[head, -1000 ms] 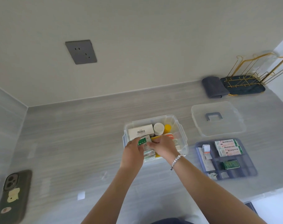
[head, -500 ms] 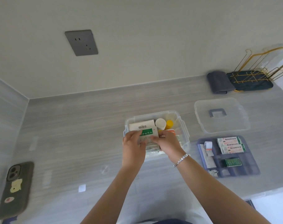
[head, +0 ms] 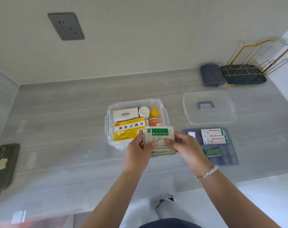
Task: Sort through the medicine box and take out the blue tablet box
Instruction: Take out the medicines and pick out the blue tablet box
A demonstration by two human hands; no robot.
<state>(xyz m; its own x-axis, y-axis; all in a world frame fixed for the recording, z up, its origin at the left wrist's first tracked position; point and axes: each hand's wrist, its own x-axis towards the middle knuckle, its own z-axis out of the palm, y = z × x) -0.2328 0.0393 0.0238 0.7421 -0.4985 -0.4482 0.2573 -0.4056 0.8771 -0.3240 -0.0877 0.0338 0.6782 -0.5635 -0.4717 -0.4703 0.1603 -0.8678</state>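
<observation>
Medicine box (head: 163,112) is being sorted; green packets (head: 159,137) are gripped by left hand (head: 136,152) and right hand (head: 187,148); no blue box found yet.

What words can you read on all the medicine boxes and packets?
"黄连上清片": on the yellow box in the clear medicine box.
"栀子金花丸": on the green and white packets held by the left hand and right hand.
White box: a barcode, digits too small.
Packs in the blue tray: too blurred.
</observation>
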